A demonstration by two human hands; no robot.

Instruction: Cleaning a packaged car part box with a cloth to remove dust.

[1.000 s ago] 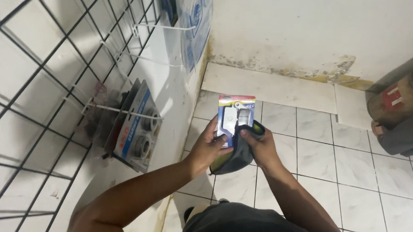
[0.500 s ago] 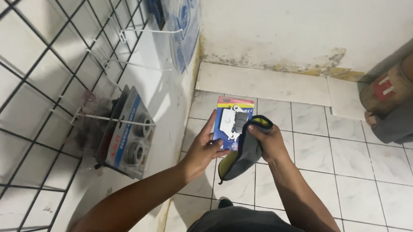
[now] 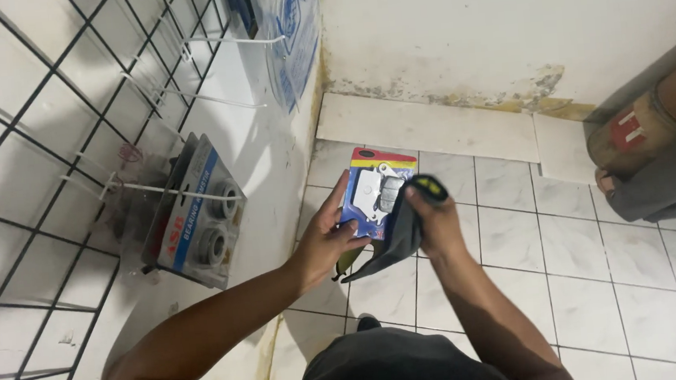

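My left hand [image 3: 324, 238] holds a flat blister pack [image 3: 377, 192], a blue card with a red and yellow top and grey metal parts under clear plastic. My right hand [image 3: 435, 221] grips a dark grey cloth [image 3: 394, 238] with a yellow-edged patch and presses it against the right side of the pack. The cloth hangs down below both hands. Both hands are over the white tiled floor, near the wall corner.
A white wire grid rack [image 3: 54, 156] covers the wall at left. Packs with round bearings [image 3: 195, 213] hang on its hooks, with blue packs [image 3: 281, 25] higher up. Another person's foot [image 3: 632, 147] in a sandal is at right. The white tiled floor [image 3: 586, 275] lies below.
The view has shifted slightly, so the pack and hands sit a bit higher in the picture. My right hand with the cloth has slid along the right side of the pack.
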